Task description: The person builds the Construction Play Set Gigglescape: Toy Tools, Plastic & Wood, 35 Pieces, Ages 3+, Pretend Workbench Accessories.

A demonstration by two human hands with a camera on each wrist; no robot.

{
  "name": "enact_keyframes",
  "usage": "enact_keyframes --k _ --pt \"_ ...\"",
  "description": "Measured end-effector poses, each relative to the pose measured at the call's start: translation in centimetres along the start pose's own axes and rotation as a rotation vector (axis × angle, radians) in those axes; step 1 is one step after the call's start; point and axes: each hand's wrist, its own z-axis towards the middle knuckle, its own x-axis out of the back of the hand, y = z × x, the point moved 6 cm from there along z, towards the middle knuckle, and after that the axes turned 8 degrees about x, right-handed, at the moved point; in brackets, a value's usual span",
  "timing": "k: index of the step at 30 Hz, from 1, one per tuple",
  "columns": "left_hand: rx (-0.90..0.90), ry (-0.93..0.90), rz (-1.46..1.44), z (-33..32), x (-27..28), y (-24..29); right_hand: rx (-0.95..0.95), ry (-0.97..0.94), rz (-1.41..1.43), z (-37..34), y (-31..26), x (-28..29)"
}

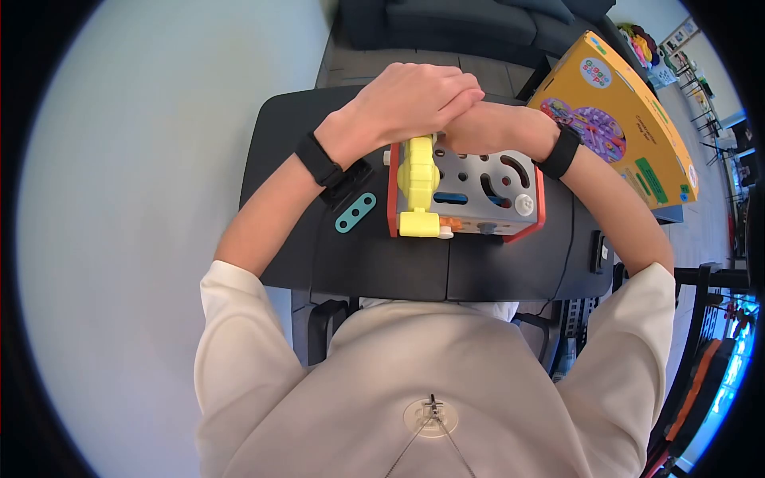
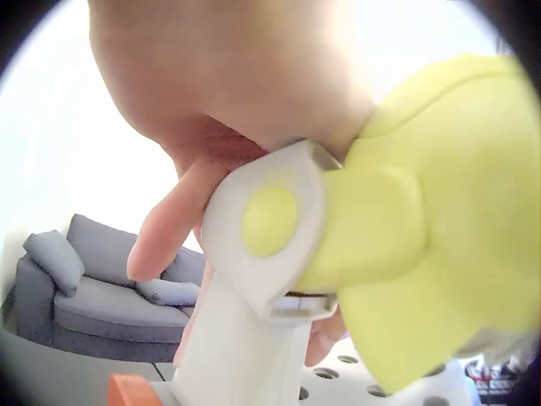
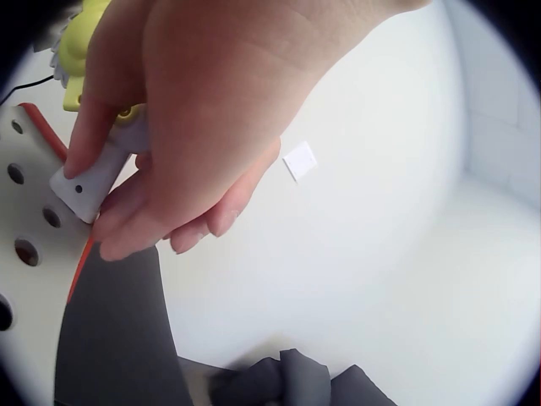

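Note:
A yellow toy tool [image 1: 418,179] lies over the left part of a perforated grey toy bench [image 1: 470,203] with red edges. At the tool's far end, my left hand [image 1: 410,103] grips it from above, its fingers overlapping my right hand [image 1: 494,130]. The left wrist view shows that palm against a white joint [image 2: 266,224] with a yellow button; one finger hangs down beside it. A white arm [image 2: 245,347] runs down from the joint. Seen from the right wrist, my right thumb and fingers pinch a white piece [image 3: 80,190] with a small hole. The contact under my left palm is hidden.
On the black table [image 1: 366,267], a teal strip with holes [image 1: 356,213] lies left of the bench, near a black object. A small black item [image 1: 598,252] is at the right edge. A large yellow box [image 1: 637,119] stands back right; a sofa [image 1: 446,22] is behind.

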Motion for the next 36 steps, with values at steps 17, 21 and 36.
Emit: enact_keyframes --k 17,21,36 --pt "-0.148 0.357 0.181 -3.8 2.0 2.9 0.120 0.167 0.053 0.1 -0.7 0.0" --pt "0.283 0.260 -0.161 -5.0 2.6 -1.2 0.109 0.254 0.105 0.5 -0.6 -0.5" --pt "0.546 -0.095 0.101 -26.4 -8.9 -4.1 -0.142 0.394 -0.131 -8.9 -1.7 -1.9"
